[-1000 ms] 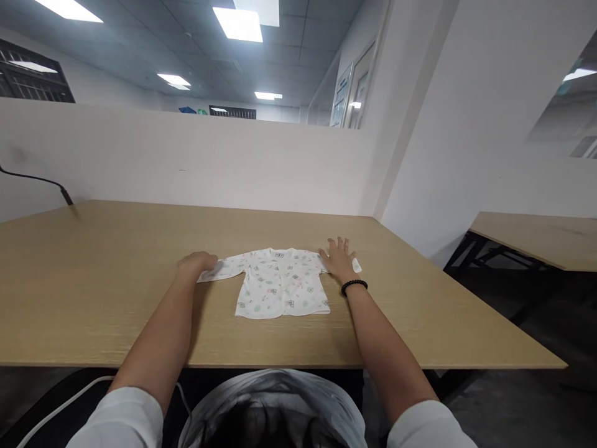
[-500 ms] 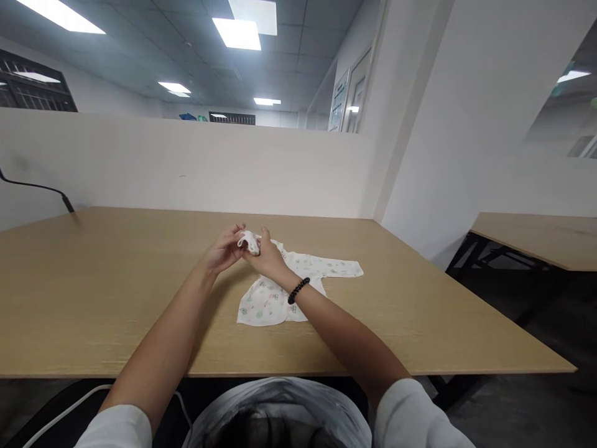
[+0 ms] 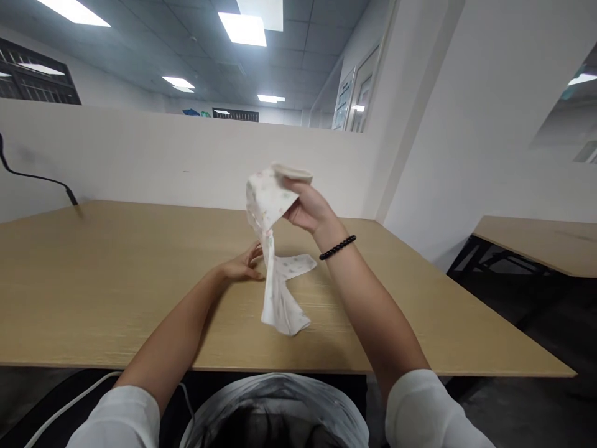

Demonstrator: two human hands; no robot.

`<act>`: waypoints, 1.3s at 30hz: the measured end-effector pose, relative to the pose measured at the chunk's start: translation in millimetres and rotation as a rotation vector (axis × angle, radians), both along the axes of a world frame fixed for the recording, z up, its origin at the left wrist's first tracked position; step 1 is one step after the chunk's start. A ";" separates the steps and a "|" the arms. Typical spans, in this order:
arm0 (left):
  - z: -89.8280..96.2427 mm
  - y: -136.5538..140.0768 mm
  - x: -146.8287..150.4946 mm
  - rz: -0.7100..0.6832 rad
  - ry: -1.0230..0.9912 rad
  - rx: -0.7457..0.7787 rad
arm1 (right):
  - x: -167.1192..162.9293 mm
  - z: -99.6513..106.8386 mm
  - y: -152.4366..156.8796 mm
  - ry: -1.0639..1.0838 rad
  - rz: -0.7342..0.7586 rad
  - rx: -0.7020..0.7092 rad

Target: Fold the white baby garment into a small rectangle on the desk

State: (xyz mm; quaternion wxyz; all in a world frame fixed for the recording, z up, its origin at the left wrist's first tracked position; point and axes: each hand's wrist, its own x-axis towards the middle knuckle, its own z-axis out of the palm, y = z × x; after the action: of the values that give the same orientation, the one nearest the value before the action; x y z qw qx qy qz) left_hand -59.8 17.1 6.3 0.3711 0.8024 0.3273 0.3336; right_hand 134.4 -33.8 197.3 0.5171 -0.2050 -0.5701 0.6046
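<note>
A small white baby shirt (image 3: 273,198) with a faint coloured print hangs over the middle of the table. My right hand (image 3: 308,205), a black coiled band at its wrist, is closed on one sleeve and holds it up above the tabletop. The shirt's body drops down from there, and its lower part and other sleeve reach the table or hang close over it. Low at the table, my left hand (image 3: 243,264) is just left of the hanging cloth, its fingers apart. Some of its fingertips are behind the fabric, so contact is unclear.
The wooden table (image 3: 140,280) spreads out on all sides, with a low white partition (image 3: 186,162) along its far edge. A black cable (image 3: 46,179) hangs at the far left. To the right stands another table (image 3: 536,246) with dark legs.
My right hand has risen and moved right, lifting the shirt off the table by its sleeve. My left hand has let go of the cloth and come down beside it.
</note>
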 end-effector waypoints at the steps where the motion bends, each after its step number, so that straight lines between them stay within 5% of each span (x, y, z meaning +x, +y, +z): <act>1: 0.4 -2.1 5.6 -0.077 -0.074 -0.058 | 8.3 7.9 -0.5 0.041 0.023 0.011; 4: 4.1 -6.1 13.2 -0.242 -0.216 -0.261 | 35.2 26.8 -1.1 0.122 0.113 0.050; 7: 8.6 -8.5 5.7 -0.308 -0.135 -0.412 | 61.5 39.3 -2.0 0.168 0.158 0.078; 10: 14.1 -9.4 -10.1 -0.309 -0.087 -0.523 | 85.6 45.7 -7.1 0.176 0.025 0.113; 15: 28.5 -10.5 -43.9 -0.155 -0.339 -0.619 | 124.2 44.2 -31.4 0.116 -0.197 0.147; 19: 40.9 -21.2 -73.7 0.030 -0.646 -0.504 | 150.1 36.4 -61.0 0.089 -0.245 0.154; 25: 54.0 -38.0 -78.9 0.057 -1.003 -0.140 | 162.6 12.2 -78.5 0.291 -0.177 0.053; 29: 52.3 -31.0 -65.9 0.149 -0.617 -0.341 | 163.7 -29.7 -46.0 0.350 -0.194 -0.165; 33: 27.6 -5.0 -62.3 0.320 -0.089 -0.522 | 174.5 -95.1 -1.5 0.426 -0.292 -0.518; 39: 0.4 23.8 -60.6 0.672 0.308 -0.122 | 194.6 -166.1 31.8 0.380 -0.371 -0.637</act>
State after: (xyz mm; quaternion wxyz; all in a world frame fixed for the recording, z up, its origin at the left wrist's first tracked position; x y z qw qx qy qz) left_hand -120.5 41.0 6.7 0.2345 0.6675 0.6435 0.2921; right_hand 329.0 -2.0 31.1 0.6240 -0.3389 -0.2022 0.6744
